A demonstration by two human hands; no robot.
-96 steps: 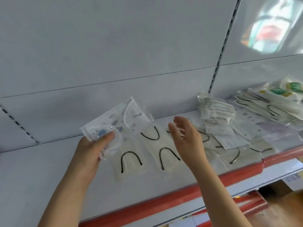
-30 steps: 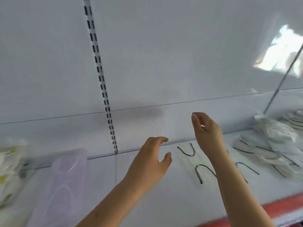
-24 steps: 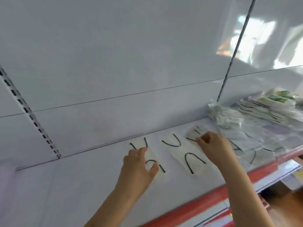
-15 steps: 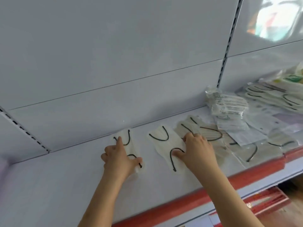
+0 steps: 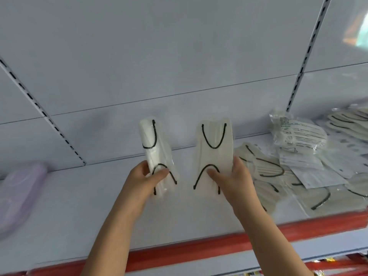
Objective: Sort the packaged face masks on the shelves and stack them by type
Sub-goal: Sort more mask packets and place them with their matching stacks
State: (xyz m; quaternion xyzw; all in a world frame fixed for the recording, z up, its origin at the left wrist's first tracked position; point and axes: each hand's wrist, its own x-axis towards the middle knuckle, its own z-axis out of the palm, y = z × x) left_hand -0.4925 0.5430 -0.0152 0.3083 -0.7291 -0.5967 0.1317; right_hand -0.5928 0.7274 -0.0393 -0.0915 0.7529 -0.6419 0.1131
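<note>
Masks in clear packets are held up over a white shelf (image 5: 59, 226), one in each of a person's hands. The left hand (image 5: 139, 184) grips the left mask (image 5: 154, 148) at its lower end, thumb across the front; this packet is turned partly edge-on. The right hand (image 5: 233, 182) grips the right mask (image 5: 215, 148) the same way, its flat face and two black ear loops toward the camera. The two packets stand near each other, apart, both upright. To the right, a loose pile of masks (image 5: 288, 176) lies on the shelf, with a printed bag (image 5: 296, 134) at the far side. A lilac packet (image 5: 18, 196) lies at the left. A red strip (image 5: 239, 244) runs along the near edge of the shelf.
</note>
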